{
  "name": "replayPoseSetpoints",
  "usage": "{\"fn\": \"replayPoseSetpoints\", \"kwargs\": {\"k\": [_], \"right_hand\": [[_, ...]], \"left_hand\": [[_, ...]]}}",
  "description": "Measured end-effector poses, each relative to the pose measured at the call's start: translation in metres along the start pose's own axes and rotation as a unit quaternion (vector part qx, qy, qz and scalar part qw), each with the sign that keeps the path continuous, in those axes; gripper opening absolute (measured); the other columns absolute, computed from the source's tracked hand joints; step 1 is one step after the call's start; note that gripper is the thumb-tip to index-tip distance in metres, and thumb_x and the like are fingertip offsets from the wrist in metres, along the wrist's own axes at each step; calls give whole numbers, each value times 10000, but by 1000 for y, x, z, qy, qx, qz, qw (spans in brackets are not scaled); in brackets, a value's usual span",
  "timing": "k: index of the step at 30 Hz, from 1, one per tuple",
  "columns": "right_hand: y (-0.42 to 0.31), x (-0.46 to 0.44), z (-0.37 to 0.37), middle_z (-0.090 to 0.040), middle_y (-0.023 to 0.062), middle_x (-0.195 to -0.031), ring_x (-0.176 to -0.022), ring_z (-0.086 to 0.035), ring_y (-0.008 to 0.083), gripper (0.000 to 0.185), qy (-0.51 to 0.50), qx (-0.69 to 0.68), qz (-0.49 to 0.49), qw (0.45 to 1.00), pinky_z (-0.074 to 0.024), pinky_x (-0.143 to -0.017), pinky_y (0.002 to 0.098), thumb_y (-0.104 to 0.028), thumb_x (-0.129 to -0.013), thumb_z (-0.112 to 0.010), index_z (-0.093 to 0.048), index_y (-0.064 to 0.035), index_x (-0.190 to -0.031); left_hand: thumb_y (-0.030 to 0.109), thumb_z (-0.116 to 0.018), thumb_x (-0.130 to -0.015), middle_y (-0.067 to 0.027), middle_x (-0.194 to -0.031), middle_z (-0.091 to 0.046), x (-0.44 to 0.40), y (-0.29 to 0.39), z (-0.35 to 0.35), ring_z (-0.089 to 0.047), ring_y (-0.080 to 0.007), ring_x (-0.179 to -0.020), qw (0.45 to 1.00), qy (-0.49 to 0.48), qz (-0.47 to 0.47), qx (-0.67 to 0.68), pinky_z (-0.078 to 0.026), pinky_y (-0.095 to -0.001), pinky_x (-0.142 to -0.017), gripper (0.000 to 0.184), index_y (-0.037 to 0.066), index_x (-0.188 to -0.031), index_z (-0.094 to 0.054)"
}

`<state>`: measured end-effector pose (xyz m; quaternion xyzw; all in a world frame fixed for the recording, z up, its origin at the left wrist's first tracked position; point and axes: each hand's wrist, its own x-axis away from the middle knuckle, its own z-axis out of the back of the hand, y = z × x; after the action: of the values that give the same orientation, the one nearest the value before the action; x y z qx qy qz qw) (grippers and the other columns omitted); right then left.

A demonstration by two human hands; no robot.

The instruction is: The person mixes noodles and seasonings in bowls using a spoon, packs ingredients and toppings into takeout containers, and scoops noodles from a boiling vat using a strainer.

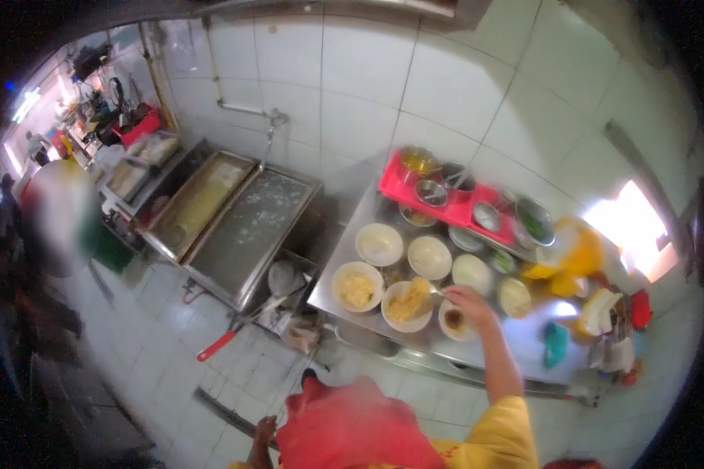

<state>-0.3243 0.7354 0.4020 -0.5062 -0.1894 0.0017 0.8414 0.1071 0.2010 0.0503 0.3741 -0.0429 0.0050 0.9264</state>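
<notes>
Holding noodles (418, 292) low over their bowl (414, 328) should limit spills; my right fingers (455, 292) clamp the utensil (436, 291); my left fingers (266, 427), I cannot tell.

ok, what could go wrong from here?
1. Noodles bunched on the utensil in the right hand could slip and land outside their bowl.
2. The bowl with dark sauce sits right beside that hand and forearm in this view; a careless swing might knock it.
3. The red handle juts out over the floor, so someone passing could snag it.
</notes>
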Motion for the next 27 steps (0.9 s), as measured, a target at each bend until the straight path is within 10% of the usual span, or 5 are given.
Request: {"fn": "replayPoseSetpoints", "kwargs": {"k": [11, 13, 16, 25, 27], "right_hand": [[-57, 15, 14, -622, 78, -798, -764, -558, 221, 185, 98, 355, 265, 891, -420, -751, 332, -109, -744, -576, -650, -42, -900], [-76, 26, -7, -608, 92, -814, -803, -543, 239, 169, 127, 485, 233, 833, -403, -781, 354, -120, -722, -583, -652, -61, -864], [-104, 38, -20, -581, 98, -833, -867, -511, 246, 134, 176, 618, 201, 739, -368, -826, 381, -140, -700, -583, -652, -94, -806], [31, -31, -67, -611, 128, -887, -940, -546, 283, 139, 110, 634, 7, 765, -412, -792, 425, -180, -736, -587, -649, -83, -812], [78, -38, -77, -617, 116, -834, -874, -562, 250, 162, 125, 520, 65, 842, -429, -751, 389, -190, -747, -591, -653, -66, -830]], "left_hand": [[357, -549, -828, -86, -759, -606, -14, -5, 4, -538, -168, -635, 981, 3, 149, 124, -457, -312, -591, 382, 12, -989, -581], [358, -560, -821, -81, -760, -600, -16, 8, 5, -530, -169, -641, 799, 46, 404, 442, -449, -316, -584, 386, 14, -994, -577], [340, -565, -823, -75, -778, -598, -14, 2, 16, -526, -174, -655, 964, -62, 154, 209, -443, -317, -589, 380, 12, -1016, -566], [255, -577, -817, -89, -823, -612, -16, 12, 4, -542, -180, -679, 946, -71, 274, 158, -452, -329, -605, 317, 28, -1038, -569], [242, -564, -818, -82, -841, -619, -14, -16, -18, -559, -187, -704, 998, -33, 31, -51, -459, -332, -619, 299, 45, -1043, -573]]}}
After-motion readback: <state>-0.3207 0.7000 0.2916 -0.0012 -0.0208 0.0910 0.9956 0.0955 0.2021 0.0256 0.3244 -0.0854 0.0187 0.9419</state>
